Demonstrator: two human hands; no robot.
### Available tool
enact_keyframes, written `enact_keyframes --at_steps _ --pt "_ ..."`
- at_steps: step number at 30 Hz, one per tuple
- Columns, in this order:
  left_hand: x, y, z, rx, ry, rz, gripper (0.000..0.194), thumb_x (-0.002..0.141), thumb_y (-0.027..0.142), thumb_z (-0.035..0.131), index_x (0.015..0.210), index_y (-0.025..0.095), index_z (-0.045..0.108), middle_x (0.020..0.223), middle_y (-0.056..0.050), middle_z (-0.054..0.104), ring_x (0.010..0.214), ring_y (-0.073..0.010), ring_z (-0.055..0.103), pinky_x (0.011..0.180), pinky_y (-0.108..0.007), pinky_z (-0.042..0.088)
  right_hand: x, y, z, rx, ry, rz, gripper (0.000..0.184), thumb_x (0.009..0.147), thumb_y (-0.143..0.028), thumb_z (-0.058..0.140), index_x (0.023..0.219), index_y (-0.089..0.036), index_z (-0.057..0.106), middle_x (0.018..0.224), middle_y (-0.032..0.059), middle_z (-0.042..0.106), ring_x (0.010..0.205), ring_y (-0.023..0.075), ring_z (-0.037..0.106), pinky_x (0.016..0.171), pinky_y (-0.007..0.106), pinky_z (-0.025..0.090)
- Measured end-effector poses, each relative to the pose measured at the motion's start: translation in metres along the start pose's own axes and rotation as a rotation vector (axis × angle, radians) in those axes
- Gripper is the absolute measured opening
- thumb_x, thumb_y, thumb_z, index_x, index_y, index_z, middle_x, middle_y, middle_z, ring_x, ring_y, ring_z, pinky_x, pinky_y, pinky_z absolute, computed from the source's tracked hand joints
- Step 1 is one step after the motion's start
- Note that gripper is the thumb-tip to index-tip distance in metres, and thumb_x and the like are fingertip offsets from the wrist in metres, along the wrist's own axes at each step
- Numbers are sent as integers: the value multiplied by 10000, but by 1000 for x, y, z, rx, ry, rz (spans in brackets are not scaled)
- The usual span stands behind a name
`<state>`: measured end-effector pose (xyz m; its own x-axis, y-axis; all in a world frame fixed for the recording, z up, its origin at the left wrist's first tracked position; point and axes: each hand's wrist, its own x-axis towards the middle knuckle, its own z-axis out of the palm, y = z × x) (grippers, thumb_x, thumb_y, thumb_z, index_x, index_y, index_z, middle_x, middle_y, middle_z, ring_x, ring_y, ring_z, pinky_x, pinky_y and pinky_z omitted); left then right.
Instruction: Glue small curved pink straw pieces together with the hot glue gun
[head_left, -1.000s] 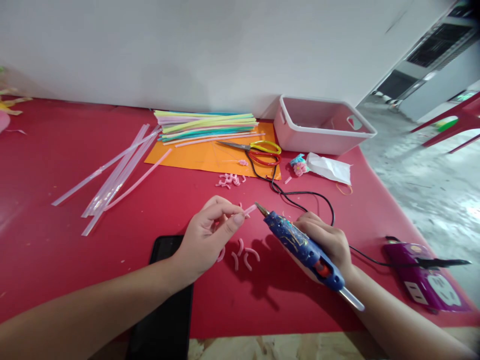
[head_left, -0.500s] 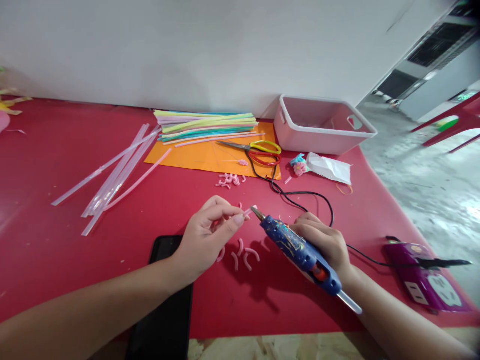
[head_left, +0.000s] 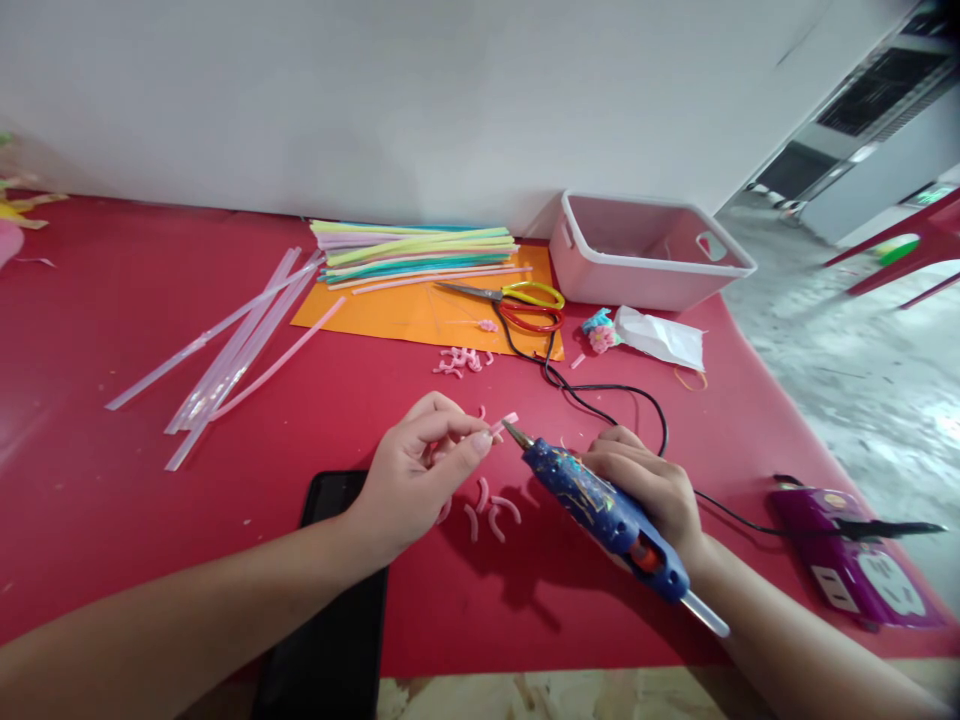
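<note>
Between thumb and fingertips, my left hand (head_left: 424,465) pinches a short pink pipe cleaner piece (head_left: 506,422). My right hand (head_left: 649,485) is wrapped round a blue hot glue gun (head_left: 592,500), a clear glue stick (head_left: 705,613) poking out of its back end. The gun's metal nozzle is at the pink piece; whether they touch I cannot tell. Below the hands lie several curved pink pipe cleaner pieces (head_left: 484,493). A small heap of bent pink pieces (head_left: 461,360) rests beyond them.
Glue sticks (head_left: 232,350) lie at left; colored pipe cleaners (head_left: 416,250) and scissors (head_left: 517,297) on an orange sheet (head_left: 352,315). A pink basket (head_left: 652,270) stands behind. A black phone (head_left: 330,610) is under my left forearm, a purple power box (head_left: 847,550) at right, joined by a black cord (head_left: 600,387).
The glue gun's nozzle has drawn slightly back from the end of the pink piece, so more of that end shows. Both hands keep their grips.
</note>
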<state>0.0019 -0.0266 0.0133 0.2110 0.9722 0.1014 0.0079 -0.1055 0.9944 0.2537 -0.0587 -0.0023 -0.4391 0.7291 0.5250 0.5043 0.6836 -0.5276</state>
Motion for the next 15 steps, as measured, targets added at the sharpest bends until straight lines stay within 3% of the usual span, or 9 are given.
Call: enact_keyframes --at_steps 5,15 --pt "0 -2 0 -9 32 24 141 885 276 696 792 205 775 758 6 523 654 -107 495 573 -242 405 3 -1 -3 -74 31 31 50 924 -236 562 960 -236 597 664 -5 604 556 163 518 708 388 421" --pt "-1 -2 0 -3 32 24 116 892 260 707 843 211 801 769 6 538 666 -97 523 578 -230 408 3 0 -1 -77 4 39 97 877 -196 584 966 -229 602 656 -28 612 544 145 532 722 364 416"
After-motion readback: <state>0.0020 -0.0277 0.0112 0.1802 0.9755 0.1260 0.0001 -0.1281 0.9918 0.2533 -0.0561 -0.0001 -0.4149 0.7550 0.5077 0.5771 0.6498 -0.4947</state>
